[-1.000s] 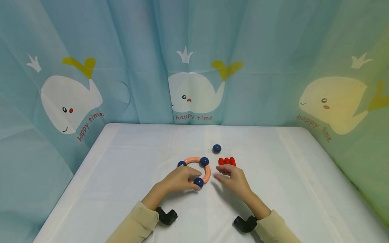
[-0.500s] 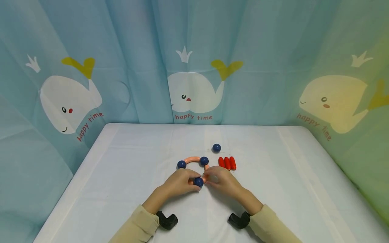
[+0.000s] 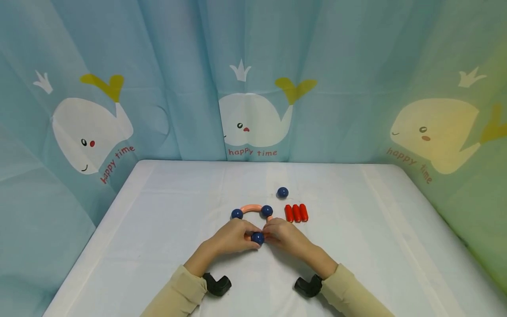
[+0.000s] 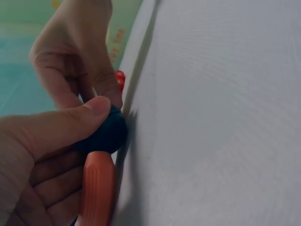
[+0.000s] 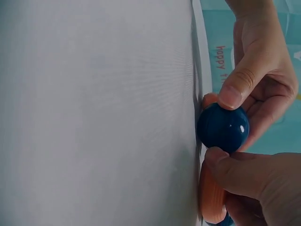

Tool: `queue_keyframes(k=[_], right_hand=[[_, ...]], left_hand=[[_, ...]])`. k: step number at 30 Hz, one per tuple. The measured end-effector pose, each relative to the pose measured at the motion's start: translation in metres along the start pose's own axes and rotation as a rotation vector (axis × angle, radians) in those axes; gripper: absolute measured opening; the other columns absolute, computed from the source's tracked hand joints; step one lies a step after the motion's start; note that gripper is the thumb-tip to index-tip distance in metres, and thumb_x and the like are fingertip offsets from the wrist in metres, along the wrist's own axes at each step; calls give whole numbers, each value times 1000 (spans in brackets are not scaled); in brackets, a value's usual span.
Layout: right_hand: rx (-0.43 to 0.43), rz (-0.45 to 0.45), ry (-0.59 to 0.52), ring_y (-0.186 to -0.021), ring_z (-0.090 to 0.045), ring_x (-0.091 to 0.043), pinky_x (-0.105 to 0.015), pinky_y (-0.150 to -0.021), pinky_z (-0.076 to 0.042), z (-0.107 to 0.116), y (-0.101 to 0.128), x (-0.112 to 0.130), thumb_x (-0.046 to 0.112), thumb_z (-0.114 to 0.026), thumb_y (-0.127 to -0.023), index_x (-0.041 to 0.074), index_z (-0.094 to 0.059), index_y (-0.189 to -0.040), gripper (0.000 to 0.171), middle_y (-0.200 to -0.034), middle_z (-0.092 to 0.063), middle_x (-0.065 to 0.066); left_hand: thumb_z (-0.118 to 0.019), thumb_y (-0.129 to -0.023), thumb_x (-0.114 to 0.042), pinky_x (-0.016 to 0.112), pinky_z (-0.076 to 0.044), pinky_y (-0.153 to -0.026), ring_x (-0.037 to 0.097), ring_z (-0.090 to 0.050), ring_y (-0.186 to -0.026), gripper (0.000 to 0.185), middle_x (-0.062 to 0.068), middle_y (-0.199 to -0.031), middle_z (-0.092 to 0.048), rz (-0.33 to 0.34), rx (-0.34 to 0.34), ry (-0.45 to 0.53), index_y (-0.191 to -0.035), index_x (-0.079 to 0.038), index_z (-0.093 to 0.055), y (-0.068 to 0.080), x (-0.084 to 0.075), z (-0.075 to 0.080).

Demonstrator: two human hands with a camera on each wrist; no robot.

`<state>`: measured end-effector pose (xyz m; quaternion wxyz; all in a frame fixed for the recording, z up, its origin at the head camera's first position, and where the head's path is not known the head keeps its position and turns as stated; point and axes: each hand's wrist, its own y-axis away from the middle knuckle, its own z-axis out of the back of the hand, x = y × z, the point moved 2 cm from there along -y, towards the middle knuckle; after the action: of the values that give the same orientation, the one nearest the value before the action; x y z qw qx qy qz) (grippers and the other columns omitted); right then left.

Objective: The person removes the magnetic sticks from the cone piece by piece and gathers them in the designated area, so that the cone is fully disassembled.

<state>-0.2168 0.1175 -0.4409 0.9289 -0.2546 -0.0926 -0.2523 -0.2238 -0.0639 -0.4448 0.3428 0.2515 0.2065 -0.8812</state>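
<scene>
Head view: left hand [image 3: 231, 237] pinches near blue ball [image 3: 258, 238] on the table [image 3: 166, 229]; right hand [image 3: 283, 233] grips adjoining orange curved rod [image 5: 211, 195], fingertips meeting at the ball

On the tabletop [image 3: 356, 229], three rods [image 3: 296, 213] lie right of the ring [image 3: 253, 208]; a loose ball [image 3: 282, 192] sits behind them.

Glossy blue ball [image 5: 223, 127], ribbed matt orange rod [image 4: 96, 190], woven tablecloth [image 3: 356, 246].
</scene>
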Motion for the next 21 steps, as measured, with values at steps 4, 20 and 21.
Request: queue_keyframes(k=[4,20,21], right_hand=[[10,0,-1,-79,-57,-13,-24,-75,-49,-1,1,0,2,-74,-75,3,-68,-85,12,-84,-63,-2],[54,-1,-57,-84,-59,-13,-23,-80,-48,0,4,0,-4,-72,-75,4,-70,-86,14,-88,-63,-1],[57,-3,-56,-84,-59,-13,-23,-81,-48,0,4,0,-4,-72,-75,4,-70,-86,14,-89,-63,-2]], left_hand=[[-78,-73,-25,14,-42,-59,-2,-50,-62,27,-16,-81,-63,5,33,20,-97,-13,-72,0,1,1],[-78,-73,-28,15,-45,-72,-4,-56,-78,37,-11,-96,-66,34,102,68,-104,-10,-71,6,3,9],[-78,-73,-28,15,-45,-71,-3,-56,-77,37,-11,-96,-66,36,103,70,-104,-10,-71,6,3,9]])
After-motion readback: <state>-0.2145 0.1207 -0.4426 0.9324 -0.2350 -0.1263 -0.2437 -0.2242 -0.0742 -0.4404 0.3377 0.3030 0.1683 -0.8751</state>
